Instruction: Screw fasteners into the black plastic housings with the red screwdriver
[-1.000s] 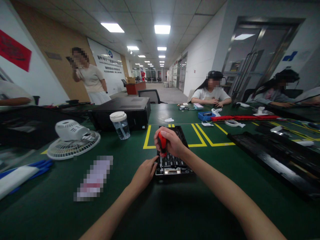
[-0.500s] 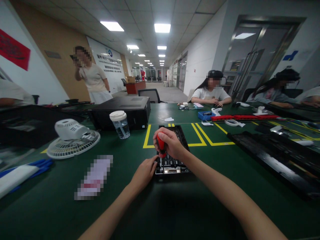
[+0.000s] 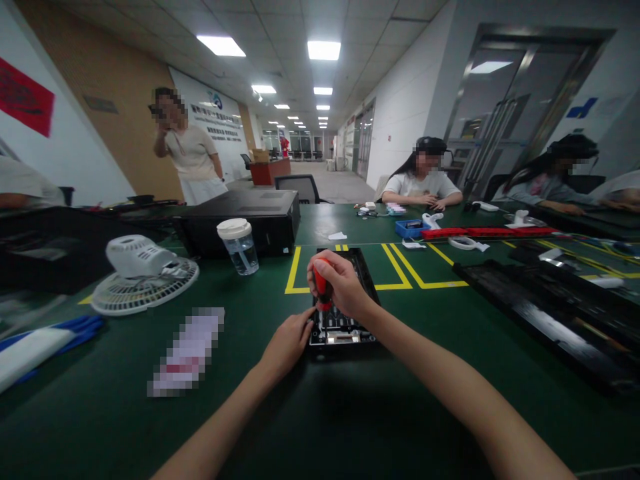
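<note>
Directly in front of me a black device frame [image 3: 350,338] with metal parts inside lies on the green table [image 3: 320,413]. My right hand [image 3: 340,280] is wrapped round the red handle of a screwdriver [image 3: 323,277], held upright over the left part of the frame. The shaft points down into it; its tip is too small to make out. My left hand [image 3: 290,340] grips the left edge of the frame, with its fingertips against the side.
A lidded cup [image 3: 239,247] and a white fan [image 3: 145,273] stand left, near a black case [image 3: 240,220]. Long black parts [image 3: 545,320] lie right. A blue tray [image 3: 411,229] is farther back. People sit across the table; one person stands back left.
The view has shifted slightly. Both hands, the screwdriver and the device frame keep nearly the same places relative to each other. The standing person's head and raised hand have moved a little.
</note>
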Tool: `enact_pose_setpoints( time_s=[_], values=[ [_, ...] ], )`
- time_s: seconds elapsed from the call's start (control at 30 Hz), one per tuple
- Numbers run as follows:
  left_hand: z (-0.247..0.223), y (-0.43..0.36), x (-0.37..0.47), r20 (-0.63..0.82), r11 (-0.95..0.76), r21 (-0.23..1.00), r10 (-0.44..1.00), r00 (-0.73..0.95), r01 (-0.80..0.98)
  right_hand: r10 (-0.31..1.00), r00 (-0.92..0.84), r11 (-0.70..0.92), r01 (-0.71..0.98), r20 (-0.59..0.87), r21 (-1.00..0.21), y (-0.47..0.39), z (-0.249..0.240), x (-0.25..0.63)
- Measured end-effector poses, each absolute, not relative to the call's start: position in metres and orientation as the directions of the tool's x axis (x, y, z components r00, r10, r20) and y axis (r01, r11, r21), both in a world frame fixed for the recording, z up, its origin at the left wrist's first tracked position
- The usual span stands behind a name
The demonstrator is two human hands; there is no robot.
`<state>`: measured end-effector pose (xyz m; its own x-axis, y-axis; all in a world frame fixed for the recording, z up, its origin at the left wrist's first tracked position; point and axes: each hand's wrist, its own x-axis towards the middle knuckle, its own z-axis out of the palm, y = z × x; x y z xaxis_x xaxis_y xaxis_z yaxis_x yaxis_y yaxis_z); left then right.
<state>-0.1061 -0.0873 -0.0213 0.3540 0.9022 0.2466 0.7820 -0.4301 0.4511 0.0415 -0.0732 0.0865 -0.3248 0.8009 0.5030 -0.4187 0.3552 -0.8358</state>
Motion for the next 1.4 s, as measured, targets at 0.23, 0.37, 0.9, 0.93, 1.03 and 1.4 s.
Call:
enact_pose_setpoints(
  time_s=[0.23, 0.37, 0.9, 0.93, 1.03, 1.4],
  values=[
    [-0.021, -0.087, -0.107, 0.237, -0.424, 0.468, 0.905, 0.352, 0.775, 0.832, -0.267, 0.383, -0.357, 0.486, -0.852, -0.077, 0.089, 0.039],
    [-0.022, -0.087, -0.107, 0.253, -0.439, 0.471, 0.898, 0.360, 0.765, 0.847, -0.230, 0.399, -0.321, 0.480, -0.859, -0.079, 0.089, 0.037],
    [-0.022, -0.086, -0.107, 0.224, -0.421, 0.476, 0.907, 0.357, 0.772, 0.875, -0.161, 0.377, -0.369, 0.458, -0.850, -0.078, 0.086, 0.046],
    [-0.022, -0.086, -0.108, 0.220, -0.418, 0.475, 0.909, 0.355, 0.775, 0.875, -0.144, 0.380, -0.388, 0.462, -0.840, -0.076, 0.086, 0.049],
    [-0.022, -0.086, -0.108, 0.213, -0.413, 0.472, 0.911, 0.354, 0.779, 0.874, -0.088, 0.397, -0.437, 0.478, -0.807, -0.070, 0.087, 0.060],
    [-0.017, -0.089, -0.108, 0.203, -0.407, 0.477, 0.913, 0.353, 0.779, 0.739, -0.496, 0.672, 0.485, 0.456, -0.560, -0.120, 0.134, 0.140]
  ],
)
